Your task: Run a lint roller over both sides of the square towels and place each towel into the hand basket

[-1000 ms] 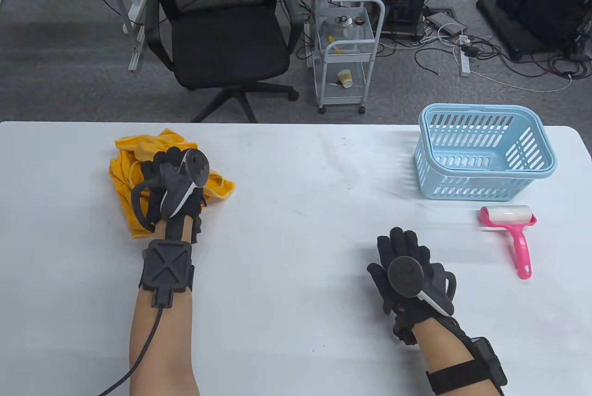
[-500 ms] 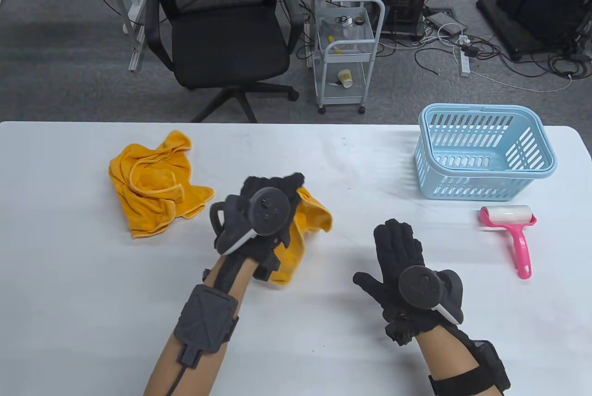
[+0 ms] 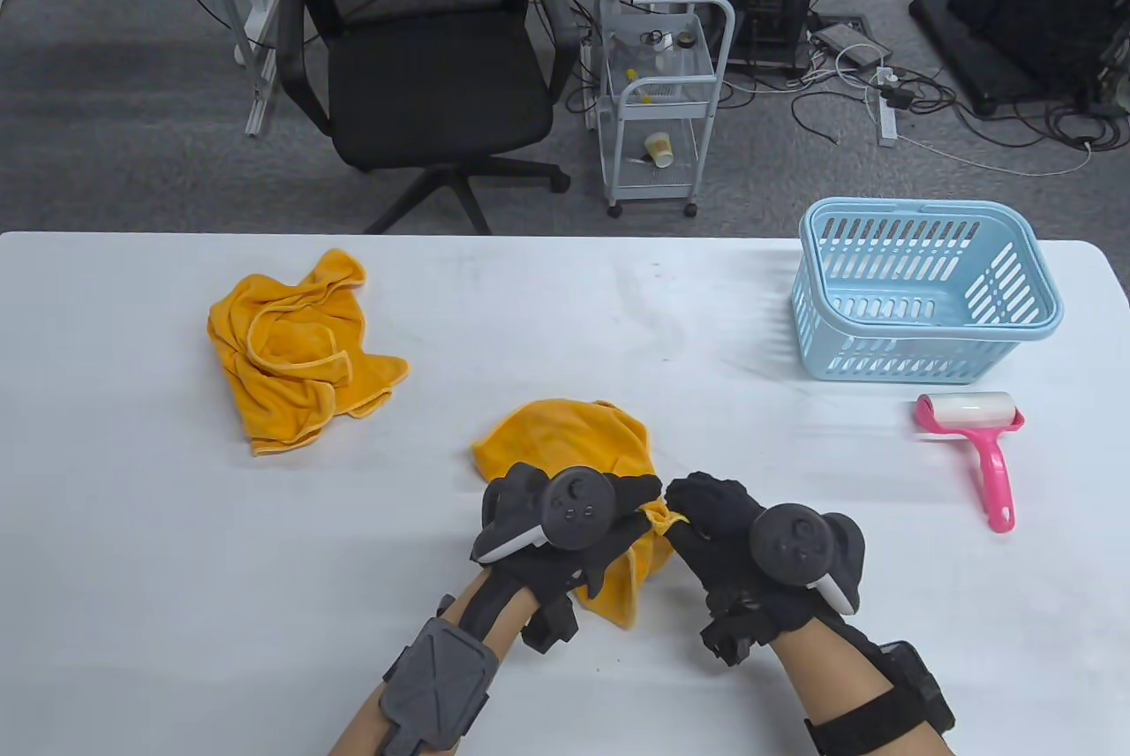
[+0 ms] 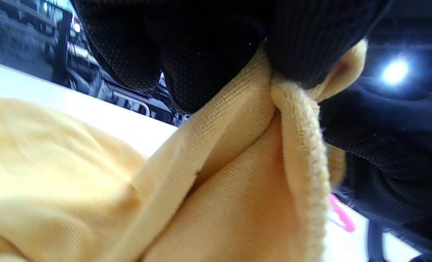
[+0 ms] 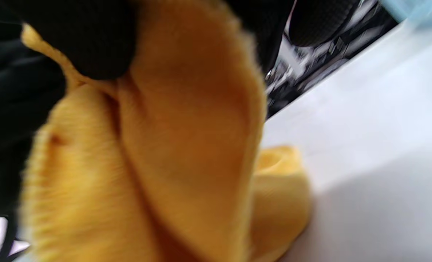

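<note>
Two yellow towels (image 3: 565, 438) on white table (image 3: 177, 579); chair (image 3: 424, 58) behind

A wide white table (image 3: 132, 570) fills the lower part of the frame. At upper left lies a crumpled orange cloth towel (image 3: 287, 350); a second orange towel (image 3: 565, 442) sits bunched at lower centre. At right stands a light-blue slotted plastic basket (image 3: 922, 288), with a pink-handled lint roller (image 3: 975, 429) just below it.
</note>
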A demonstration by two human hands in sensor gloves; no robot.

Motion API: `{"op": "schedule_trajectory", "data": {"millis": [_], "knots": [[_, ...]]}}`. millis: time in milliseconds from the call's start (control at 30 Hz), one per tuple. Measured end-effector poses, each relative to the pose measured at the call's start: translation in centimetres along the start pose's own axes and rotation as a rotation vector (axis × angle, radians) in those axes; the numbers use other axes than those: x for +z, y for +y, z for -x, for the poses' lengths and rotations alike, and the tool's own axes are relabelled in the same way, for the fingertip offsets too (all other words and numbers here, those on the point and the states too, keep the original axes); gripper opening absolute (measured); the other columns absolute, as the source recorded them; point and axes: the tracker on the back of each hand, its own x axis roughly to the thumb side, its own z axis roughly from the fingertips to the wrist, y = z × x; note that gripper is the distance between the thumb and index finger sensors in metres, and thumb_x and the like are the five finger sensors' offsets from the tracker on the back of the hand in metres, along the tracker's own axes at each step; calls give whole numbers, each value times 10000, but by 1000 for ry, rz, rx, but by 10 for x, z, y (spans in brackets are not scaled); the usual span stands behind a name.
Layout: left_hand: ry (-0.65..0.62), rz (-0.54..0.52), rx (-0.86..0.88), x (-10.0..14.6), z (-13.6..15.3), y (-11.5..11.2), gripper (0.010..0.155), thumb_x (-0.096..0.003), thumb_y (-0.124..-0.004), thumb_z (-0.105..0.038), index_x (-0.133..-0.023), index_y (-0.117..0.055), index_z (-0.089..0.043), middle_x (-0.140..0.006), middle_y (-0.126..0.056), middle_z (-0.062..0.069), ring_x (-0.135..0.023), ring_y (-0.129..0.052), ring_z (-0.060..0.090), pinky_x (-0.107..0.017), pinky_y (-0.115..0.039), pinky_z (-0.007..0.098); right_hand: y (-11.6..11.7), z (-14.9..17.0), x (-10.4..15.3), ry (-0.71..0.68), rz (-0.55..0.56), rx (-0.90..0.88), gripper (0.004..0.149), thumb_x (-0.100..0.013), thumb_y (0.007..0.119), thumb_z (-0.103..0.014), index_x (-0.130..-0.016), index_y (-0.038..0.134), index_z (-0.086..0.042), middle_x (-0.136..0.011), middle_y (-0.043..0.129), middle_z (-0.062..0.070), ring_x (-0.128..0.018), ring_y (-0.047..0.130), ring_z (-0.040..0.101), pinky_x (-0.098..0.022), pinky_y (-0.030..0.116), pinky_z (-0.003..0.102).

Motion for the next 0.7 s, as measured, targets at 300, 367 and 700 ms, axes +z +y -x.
{"op": "schedule_trajectory", "data": {"millis": [300,367,700], "knots": [[-50,107,160,3,5,-14,698,-428,-882,-485,-1034,-571,-330,-906,-821,-20,-800,-894,275,-714,-641,648,6,9,-2,80,-18,-186,418,-515,778,-443,-758,880,-119,-898,858,119,-889,770,425,-648,606,660],[-40,93,88,3,1,-19,755,-403,-900,-513,-1041,-538,-332,-892,-795,-43,-800,-874,260,-718,-635,646,7,4,-1,68,-3,-148,423,-510,786,-445,-733,891,-102,-876,878,115,-877,787,422,-638,620,658],[21,55,-140,7,-2,-21,584,-496,-811,-438,-1034,-590,-380,-984,-797,14,-864,-881,339,-704,-635,660,5,-7,2,8,18,83,428,-515,800,-456,-738,932,-116,-884,891,125,-886,779,437,-634,614,666]]}}
